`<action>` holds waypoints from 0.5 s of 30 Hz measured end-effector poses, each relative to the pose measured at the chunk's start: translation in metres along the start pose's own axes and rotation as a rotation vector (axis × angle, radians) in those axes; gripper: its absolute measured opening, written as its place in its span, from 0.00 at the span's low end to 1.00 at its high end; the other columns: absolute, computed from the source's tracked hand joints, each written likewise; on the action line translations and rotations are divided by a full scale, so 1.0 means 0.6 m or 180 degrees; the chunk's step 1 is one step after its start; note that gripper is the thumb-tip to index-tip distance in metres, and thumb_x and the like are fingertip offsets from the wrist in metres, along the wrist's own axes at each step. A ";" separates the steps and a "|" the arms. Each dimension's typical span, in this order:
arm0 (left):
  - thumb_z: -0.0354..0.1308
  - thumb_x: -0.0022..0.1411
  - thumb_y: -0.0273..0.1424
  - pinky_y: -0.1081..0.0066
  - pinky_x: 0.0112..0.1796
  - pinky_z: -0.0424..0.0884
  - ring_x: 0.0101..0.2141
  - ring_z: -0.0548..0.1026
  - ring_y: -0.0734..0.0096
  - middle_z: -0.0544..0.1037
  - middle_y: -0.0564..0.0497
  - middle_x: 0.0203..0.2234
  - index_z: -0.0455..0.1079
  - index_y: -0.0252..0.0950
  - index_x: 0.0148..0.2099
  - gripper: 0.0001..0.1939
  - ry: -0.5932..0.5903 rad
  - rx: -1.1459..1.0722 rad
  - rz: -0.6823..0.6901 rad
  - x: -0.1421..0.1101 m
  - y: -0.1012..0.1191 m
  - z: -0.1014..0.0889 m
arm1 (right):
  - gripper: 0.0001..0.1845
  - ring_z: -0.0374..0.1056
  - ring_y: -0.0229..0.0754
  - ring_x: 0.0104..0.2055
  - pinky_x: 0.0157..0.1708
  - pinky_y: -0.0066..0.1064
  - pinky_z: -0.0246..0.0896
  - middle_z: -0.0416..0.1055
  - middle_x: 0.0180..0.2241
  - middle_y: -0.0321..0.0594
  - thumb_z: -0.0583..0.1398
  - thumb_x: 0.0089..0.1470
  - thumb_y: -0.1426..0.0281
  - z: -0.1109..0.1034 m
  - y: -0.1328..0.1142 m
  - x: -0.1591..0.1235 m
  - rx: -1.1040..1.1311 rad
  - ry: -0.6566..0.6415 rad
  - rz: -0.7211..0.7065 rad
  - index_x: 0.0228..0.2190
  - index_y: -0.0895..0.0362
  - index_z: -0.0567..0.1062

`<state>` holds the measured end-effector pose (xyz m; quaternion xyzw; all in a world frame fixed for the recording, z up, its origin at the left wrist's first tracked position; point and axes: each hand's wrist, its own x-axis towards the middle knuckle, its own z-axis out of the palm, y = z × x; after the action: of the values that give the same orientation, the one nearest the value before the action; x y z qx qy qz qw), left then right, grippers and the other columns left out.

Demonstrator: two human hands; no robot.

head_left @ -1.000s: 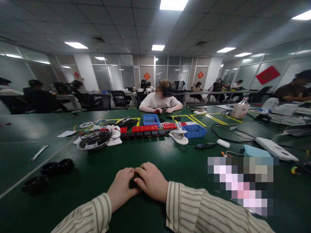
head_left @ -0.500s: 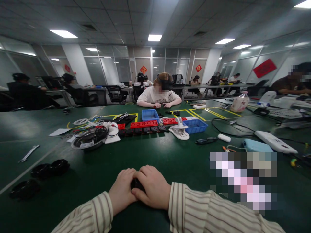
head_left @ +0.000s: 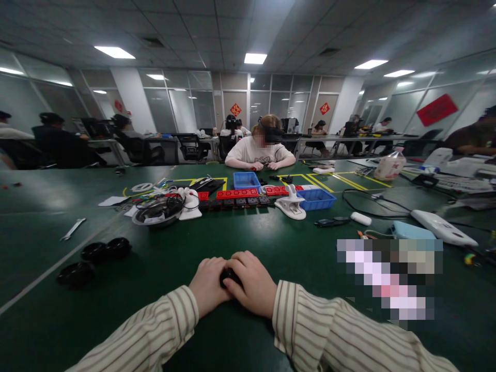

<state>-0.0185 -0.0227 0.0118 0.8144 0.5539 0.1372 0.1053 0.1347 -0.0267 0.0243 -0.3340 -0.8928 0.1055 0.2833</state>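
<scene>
Low over the green table, both my hands are wrapped around a shiny black rounded part [head_left: 231, 277]. Only a small patch of it shows between them, so its exact kind is hidden. My left hand [head_left: 210, 283] closes on its left side, fingers curled over the far edge. From the right, my right hand [head_left: 253, 283] covers its top, with the thumb across the near side. Off to the left lie several glossy black round parts: a pair [head_left: 106, 249] touching each other and a single one [head_left: 75, 274] nearer to me.
A wrench [head_left: 73, 229] lies at the left. Farther back are a metal bowl [head_left: 157, 214] of cables, red socket strips [head_left: 237, 194], a white clip stand [head_left: 290, 204] and a blue tray [head_left: 315, 199]. Power banks [head_left: 442, 227] lie right. A person [head_left: 261, 150] sits opposite.
The view has shifted, so the table things on the left appear farther right. My hands stay closed around the black part, showing a little more of its rounded surface.
</scene>
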 end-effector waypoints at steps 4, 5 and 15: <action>0.57 0.45 0.32 0.62 0.40 0.62 0.34 0.68 0.62 0.71 0.49 0.29 0.66 0.34 0.33 0.11 0.0135 0.0131 0.0002 -0.002 0.006 0.002 | 0.11 0.55 0.43 0.39 0.41 0.35 0.53 0.61 0.40 0.44 0.52 0.52 0.72 0.001 -0.004 -0.002 -0.0083 0.0003 -0.0121 0.39 0.60 0.66; 0.56 0.46 0.30 0.62 0.39 0.62 0.34 0.68 0.62 0.70 0.49 0.29 0.66 0.34 0.32 0.09 0.0161 0.0162 0.0005 -0.003 0.008 0.002 | 0.11 0.55 0.43 0.39 0.41 0.35 0.53 0.62 0.39 0.44 0.52 0.51 0.73 0.001 -0.005 -0.002 -0.0127 -0.0038 -0.0179 0.38 0.60 0.66; 0.58 0.43 0.32 0.59 0.46 0.60 0.38 0.67 0.61 0.69 0.48 0.35 0.63 0.35 0.38 0.17 0.0194 -0.0292 0.0370 -0.002 -0.006 0.006 | 0.15 0.55 0.43 0.40 0.42 0.36 0.52 0.63 0.40 0.44 0.53 0.52 0.65 0.000 -0.005 0.001 -0.0151 -0.0230 -0.0206 0.42 0.59 0.64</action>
<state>-0.0208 -0.0227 0.0071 0.8350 0.5018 0.1930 0.1174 0.1329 -0.0285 0.0258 -0.3075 -0.9150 0.0870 0.2461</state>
